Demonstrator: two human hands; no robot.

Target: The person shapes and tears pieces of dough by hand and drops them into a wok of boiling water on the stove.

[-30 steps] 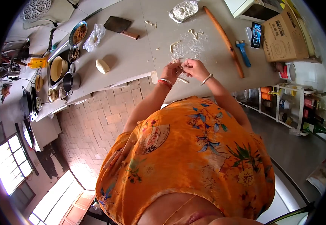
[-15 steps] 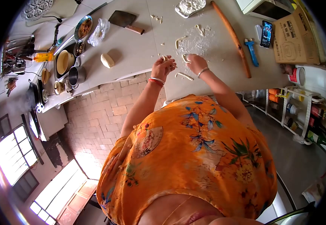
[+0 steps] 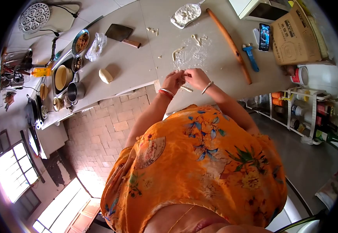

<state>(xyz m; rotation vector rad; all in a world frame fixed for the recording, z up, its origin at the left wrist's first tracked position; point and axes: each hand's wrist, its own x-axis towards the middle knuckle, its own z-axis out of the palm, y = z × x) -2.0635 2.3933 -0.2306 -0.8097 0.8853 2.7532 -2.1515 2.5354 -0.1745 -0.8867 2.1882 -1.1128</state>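
My left hand (image 3: 172,81) and my right hand (image 3: 197,79) meet over the near edge of the counter. Both have their fingers pinched together on a small piece of dough, mostly hidden by the fingers. Just below them lies a pale dough strip (image 3: 186,89), partly covered by my right hand. Farther off, a bent dough strip (image 3: 174,53) and a curled dough piece (image 3: 196,40) rest on and beside a patch of scattered flour (image 3: 190,56). A smooth dough lump (image 3: 105,76) sits to the left on the counter.
A cleaver (image 3: 120,33), a plastic bag (image 3: 96,47) and pots by the sink (image 3: 53,83) are at the left. Toward the back stand a scoop of flour (image 3: 186,15) and a long rolling pin (image 3: 231,42). A blue-handled peeler (image 3: 251,57), phone (image 3: 264,37) and cardboard box (image 3: 295,37) are right.
My hands have come together from slightly apart, with my right hand moving left toward my left hand. The whole view has shifted a little.
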